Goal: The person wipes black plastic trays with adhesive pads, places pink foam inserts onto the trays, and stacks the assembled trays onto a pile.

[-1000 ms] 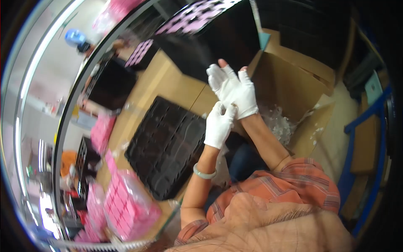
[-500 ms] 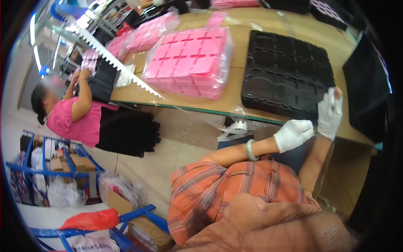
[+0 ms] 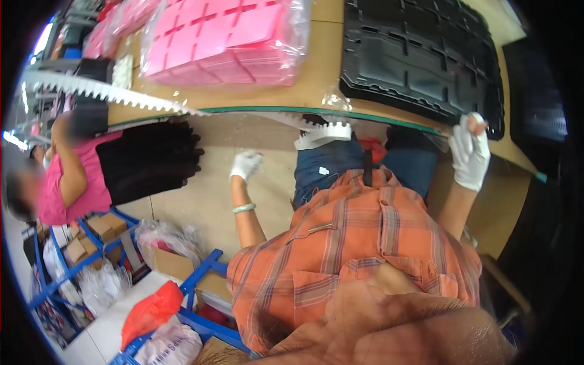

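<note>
My left hand (image 3: pixel 245 165), in a white glove with bare fingertips, hangs over the floor beside my jeans. Its fingers are curled together; whatever they might hold is too small to make out. A pale green bangle (image 3: pixel 244 208) circles that wrist. At the table's front edge my right hand (image 3: pixel 470 155), also white-gloved, is raised with loosely bent, parted fingers and nothing visible in them. It is nearest to the front right corner of a black moulded tray (image 3: pixel 413 67). Left of the tray lies a plastic-wrapped stack of pink sheets (image 3: pixel 225 45).
A white toothed strip (image 3: pixel 109 91) reaches along the table edge (image 3: pixel 274 109); a curled white strip (image 3: pixel 325 135) is near my legs. Another person (image 3: pixel 79 176) in pink stands at left. Blue racks (image 3: pixel 201 325) with boxes and bags are behind. A dark panel stands right.
The view has tilted down and turned, so the table now lies at the top. My left hand has moved away from my right hand, out to the left.
</note>
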Available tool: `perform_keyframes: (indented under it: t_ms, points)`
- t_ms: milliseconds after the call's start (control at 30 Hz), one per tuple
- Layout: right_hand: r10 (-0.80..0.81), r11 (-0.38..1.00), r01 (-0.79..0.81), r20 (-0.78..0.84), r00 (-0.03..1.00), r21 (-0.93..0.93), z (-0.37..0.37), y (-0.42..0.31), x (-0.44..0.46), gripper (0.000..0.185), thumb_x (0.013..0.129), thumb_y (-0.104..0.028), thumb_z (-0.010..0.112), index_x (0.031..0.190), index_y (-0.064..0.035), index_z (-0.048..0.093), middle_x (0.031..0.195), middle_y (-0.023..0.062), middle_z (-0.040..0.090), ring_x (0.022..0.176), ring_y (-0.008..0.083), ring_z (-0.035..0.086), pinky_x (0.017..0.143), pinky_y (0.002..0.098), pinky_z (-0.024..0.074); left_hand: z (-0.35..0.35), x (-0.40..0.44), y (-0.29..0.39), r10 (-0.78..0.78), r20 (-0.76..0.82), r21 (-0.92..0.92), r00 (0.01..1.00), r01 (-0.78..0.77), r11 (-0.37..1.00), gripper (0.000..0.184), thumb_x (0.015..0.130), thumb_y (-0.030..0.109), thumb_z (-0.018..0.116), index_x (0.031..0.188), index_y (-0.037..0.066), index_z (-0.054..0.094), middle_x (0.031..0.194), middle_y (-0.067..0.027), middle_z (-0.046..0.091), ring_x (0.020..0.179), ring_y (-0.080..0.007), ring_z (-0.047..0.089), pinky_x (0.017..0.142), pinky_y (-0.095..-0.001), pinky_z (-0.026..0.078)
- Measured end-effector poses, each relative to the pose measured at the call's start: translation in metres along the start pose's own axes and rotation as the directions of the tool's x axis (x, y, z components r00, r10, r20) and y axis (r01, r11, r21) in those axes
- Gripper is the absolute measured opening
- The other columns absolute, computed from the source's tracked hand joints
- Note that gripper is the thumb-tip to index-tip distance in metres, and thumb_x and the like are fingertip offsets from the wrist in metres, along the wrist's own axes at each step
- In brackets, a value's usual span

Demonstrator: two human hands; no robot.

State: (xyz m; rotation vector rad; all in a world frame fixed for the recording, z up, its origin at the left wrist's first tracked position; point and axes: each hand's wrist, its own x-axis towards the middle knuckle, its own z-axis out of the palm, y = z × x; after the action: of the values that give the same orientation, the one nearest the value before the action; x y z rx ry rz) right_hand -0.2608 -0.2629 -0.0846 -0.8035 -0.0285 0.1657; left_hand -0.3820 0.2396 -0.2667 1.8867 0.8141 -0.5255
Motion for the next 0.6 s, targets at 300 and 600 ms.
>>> perform_keyframes:
  t_ms: [300, 600]
  points:
    - [0.207, 0.88, -0.114, 0.156, 0.966, -0.461, 0.036, 0.024, -0.007, 0.043, 0.088, -0.043, 0.064, 0.084, -0.0008, 0.057, 0.056, -0.0011, 0.045, 0.041, 0.003, 0.036, 0.038, 0.0185, 0.0235, 0.052, -0.061, 0.092, 0.098, 0.493, -0.065, 0.865, -0.076, 0.995, 0.021, 0.087, 0.022, 0.061, 0.078, 0.004, 0.07, 0.059, -0.0026, 0.062, 0.045, -0.006, 0.051, 0.04, -0.0191, 0.035]
    - [0.485, 0.761, -0.363, 0.099, 0.869, -0.538, 0.028, 0.053, -0.022, 0.032, 0.092, -0.033, 0.058, 0.083, -0.0024, 0.06, 0.057, -0.0009, 0.049, 0.042, 0.0033, 0.038, 0.041, 0.0185, 0.0272, 0.063, 0.002, 0.049, 0.086, 0.008, -0.135, 0.996, -0.084, 0.987, 0.031, 0.091, 0.029, 0.058, 0.108, 0.005, 0.066, 0.095, -0.0035, 0.068, 0.067, -0.0083, 0.055, 0.057, -0.0205, 0.041]
